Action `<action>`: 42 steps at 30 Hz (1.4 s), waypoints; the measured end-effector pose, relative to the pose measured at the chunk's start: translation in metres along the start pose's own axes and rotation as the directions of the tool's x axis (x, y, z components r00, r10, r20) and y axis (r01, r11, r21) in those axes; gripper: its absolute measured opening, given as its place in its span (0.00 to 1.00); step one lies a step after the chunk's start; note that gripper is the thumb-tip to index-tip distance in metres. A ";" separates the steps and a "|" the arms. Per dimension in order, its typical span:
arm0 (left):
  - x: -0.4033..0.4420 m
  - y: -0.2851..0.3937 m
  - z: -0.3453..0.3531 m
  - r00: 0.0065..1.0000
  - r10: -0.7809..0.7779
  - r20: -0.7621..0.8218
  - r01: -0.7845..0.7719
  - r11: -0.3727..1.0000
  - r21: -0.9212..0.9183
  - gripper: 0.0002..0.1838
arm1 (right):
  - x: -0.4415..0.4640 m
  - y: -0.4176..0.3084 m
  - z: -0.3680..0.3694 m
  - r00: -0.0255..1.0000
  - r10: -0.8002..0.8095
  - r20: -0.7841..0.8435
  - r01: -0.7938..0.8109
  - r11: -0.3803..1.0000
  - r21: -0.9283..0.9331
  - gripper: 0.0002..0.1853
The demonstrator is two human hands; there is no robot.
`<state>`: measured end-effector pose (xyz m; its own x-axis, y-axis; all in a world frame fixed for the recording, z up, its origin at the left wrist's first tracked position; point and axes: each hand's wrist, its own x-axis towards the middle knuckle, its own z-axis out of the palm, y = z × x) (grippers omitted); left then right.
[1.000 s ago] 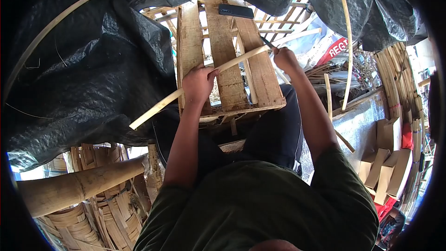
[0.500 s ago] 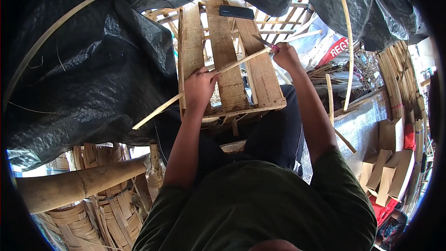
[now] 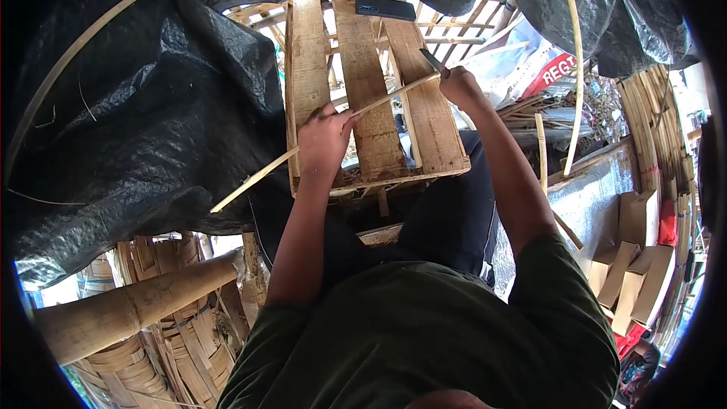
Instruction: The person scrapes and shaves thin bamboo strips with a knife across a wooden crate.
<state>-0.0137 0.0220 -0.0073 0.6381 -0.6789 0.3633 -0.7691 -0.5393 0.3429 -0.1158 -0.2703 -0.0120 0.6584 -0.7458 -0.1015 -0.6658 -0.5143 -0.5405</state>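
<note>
A long pale bamboo strip lies slantwise over a slatted wooden bench. My left hand is closed round the strip's lower part, above the left slat. At the right edge of the bench my right hand is closed on a knife. The blade points up and to the left and is beside or against the strip; exact contact is unclear. The strip's far end reaches past my right hand over a white sack. A dark phone rests on the far end of the bench.
Black plastic sheeting hangs left and above. Thin bamboo strips stand at the right, near cardboard boxes. A printed sack lies behind. A thick bamboo pole and woven bamboo are at the lower left.
The knife has swung and shifted along the strip near my right hand, its blade now angled more steeply. My left hand stays closed on the strip. The view has shifted slightly.
</note>
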 end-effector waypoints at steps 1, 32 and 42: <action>0.000 -0.001 0.001 0.999 0.025 -0.038 -0.026 1.000 -0.015 0.12 | -0.005 -0.005 -0.002 1.000 0.005 0.001 -0.005 1.000 -0.002 0.31; 0.005 0.003 -0.004 0.998 -0.065 0.018 0.065 0.998 -0.022 0.10 | -0.031 -0.046 0.009 0.974 -0.113 0.199 0.107 0.993 0.039 0.29; 0.005 -0.002 -0.002 0.999 -0.020 -0.032 0.018 0.998 -0.068 0.10 | -0.015 -0.032 0.030 0.997 -0.077 0.008 0.077 0.996 -0.053 0.28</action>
<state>-0.0087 0.0212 -0.0042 0.6545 -0.6513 0.3840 -0.7531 -0.5167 0.4072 -0.0938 -0.2303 -0.0179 0.7104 -0.7007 -0.0659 -0.6306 -0.5921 -0.5018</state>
